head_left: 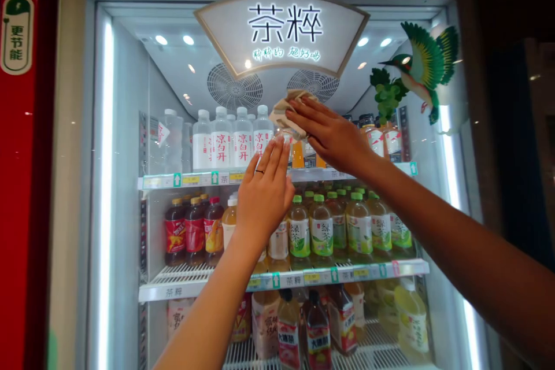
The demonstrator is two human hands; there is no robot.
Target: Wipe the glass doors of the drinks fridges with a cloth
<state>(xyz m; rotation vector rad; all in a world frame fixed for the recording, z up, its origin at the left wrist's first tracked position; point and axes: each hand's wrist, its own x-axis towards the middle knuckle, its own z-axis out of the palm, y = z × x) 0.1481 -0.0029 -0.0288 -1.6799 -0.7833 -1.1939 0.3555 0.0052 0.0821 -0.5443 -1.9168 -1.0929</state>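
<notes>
My right hand (332,130) presses a crumpled cream cloth (284,114) against the glass door (125,127) of a lit drinks fridge, just below the fan-shaped sign. Its fingers lie over the cloth, which is partly hidden under them. Lower and to the left, my left hand (265,188) is up at the glass with its fingers stretched out side by side. A dark ring circles one finger. The left fingertips come close to the cloth's lower edge; whether they touch it I cannot tell. Behind the glass, white-labelled water bottles (221,139) stand left of the cloth.
Green tea bottles (321,228) and red-labelled bottles (195,231) fill the middle shelf. More bottles (318,329) stand on the lower shelf. A bird picture (427,69) decorates the upper right of the door. A red panel (21,185) flanks the fridge at left.
</notes>
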